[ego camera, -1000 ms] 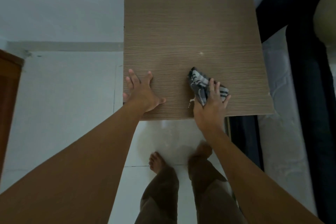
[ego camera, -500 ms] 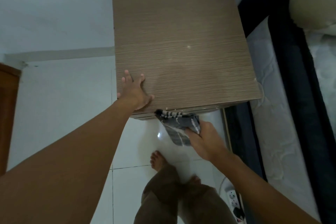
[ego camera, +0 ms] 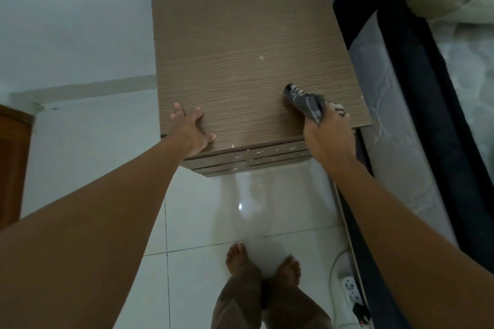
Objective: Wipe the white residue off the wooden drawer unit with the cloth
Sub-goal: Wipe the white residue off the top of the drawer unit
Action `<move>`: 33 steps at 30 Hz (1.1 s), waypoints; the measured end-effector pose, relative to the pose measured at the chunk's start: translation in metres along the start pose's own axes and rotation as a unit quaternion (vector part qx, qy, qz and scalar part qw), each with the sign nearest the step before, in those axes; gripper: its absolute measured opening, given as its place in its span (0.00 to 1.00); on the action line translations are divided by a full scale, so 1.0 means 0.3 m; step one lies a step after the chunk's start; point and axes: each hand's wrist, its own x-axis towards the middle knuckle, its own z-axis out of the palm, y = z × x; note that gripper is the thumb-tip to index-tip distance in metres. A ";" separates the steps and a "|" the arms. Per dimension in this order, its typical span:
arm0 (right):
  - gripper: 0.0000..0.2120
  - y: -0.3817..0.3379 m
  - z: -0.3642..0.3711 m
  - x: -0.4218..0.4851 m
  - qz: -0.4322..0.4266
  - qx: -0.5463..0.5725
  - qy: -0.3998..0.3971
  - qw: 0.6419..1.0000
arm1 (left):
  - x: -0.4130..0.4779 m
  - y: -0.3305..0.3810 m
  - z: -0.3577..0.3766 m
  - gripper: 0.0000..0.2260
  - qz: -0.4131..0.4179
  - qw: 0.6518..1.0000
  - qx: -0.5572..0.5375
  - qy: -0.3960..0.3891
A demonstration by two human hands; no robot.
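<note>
1. Residue [ego camera: 263, 159] shows as white flecks along the front edges of the drawers, below the top's lip, between the two hands; that patch looks unwiped.
2. One pale speck [ego camera: 261, 57] sits on the unit [ego camera: 240, 35] top, near the middle and well beyond the cloth.
3. Apart from that speck, the top looks clean, so I judge most of the flat part done and the drawer fronts left.
4. Right hand [ego camera: 327, 136] is at the near right corner of the top, its grip clenched around the cloth [ego camera: 304, 101], a dark bunched rag with pale stripes.
5. The rag's free end lies on the wood, pointing toward the middle of the top.
6. Left hand [ego camera: 191, 127] lies flat at the near left edge, fingers spread, grip released, holding nothing; it seems to steady the unit.
7. The unit stands against the wall, with a bed [ego camera: 401, 88] just beside it on the right.
8. The person stands barefoot on the tiled floor [ego camera: 240, 222] in front of it.
9. By my reckoning the job is past halfway, with the speck and the flecked edges to go.
</note>
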 end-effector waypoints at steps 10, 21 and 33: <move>0.23 -0.142 0.236 -0.165 -0.273 -0.134 -0.147 0.941 | 0.003 -0.036 -0.047 0.32 0.020 0.999 0.028 -0.039; 0.04 -0.063 0.126 -0.331 -0.035 0.170 -0.175 0.969 | -0.004 -0.040 -0.029 0.38 0.036 0.997 0.058 -0.033; 0.16 -0.052 -0.013 -0.086 -0.034 -0.047 -0.090 0.994 | -0.007 -0.017 -0.009 0.43 0.025 0.998 0.057 -0.028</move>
